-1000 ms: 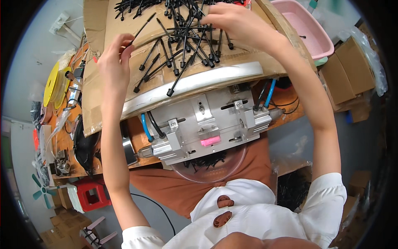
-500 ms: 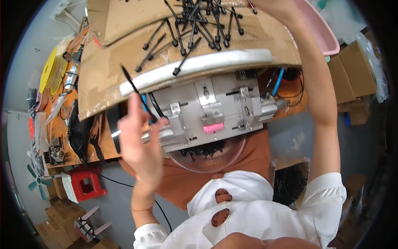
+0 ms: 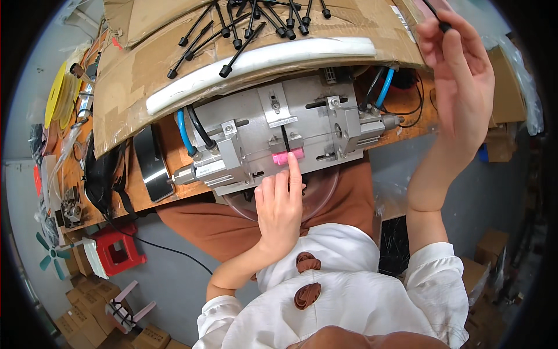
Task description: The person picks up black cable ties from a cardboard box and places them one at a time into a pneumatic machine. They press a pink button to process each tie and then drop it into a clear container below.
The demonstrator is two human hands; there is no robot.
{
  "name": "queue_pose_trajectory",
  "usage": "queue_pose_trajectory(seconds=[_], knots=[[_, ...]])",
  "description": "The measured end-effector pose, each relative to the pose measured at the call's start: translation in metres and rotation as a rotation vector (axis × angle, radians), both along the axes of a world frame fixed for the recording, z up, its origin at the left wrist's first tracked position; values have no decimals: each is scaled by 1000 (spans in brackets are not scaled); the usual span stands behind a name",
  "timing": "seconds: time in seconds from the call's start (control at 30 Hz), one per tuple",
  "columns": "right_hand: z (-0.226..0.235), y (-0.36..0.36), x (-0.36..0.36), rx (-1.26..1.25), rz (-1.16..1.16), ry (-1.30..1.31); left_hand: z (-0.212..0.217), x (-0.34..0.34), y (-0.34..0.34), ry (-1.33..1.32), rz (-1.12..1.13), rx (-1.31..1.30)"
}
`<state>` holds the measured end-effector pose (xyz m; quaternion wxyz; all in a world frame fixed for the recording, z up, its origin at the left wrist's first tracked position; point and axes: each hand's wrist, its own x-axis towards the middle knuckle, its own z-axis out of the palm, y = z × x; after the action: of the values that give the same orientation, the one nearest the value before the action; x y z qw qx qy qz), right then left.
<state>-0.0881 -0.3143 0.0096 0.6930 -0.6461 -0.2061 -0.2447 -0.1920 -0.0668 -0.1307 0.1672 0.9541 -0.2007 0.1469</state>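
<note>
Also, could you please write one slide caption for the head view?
Left hand at the pink block of a metal fixture, right hand holding a black rod, more rods on cardboard beyond.

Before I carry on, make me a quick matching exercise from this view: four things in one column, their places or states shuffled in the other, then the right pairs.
Things
1. Left hand
2. Right hand
3. Red stool
4. White strip

Places and states
A. Along the near edge of the cardboard
B. Raised at the upper right, holding a black rod
C. Low on the left side of the picture
D. Index fingertip at the pink piece

Right pairs: 1-D, 2-B, 3-C, 4-A
</note>
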Motion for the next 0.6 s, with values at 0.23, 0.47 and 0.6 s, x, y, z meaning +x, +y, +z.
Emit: queue_pose_trajectory(seconds=[0.23, 0.47, 0.6], knots=[[-28, 34, -39, -143, -160, 27, 3, 1, 4, 21, -22, 6], [-109, 77, -97, -774, -143, -7, 78, 55, 30, -154, -22, -89], [-139, 103, -104, -836, -80, 60, 109, 142, 51, -241, -179, -180]])
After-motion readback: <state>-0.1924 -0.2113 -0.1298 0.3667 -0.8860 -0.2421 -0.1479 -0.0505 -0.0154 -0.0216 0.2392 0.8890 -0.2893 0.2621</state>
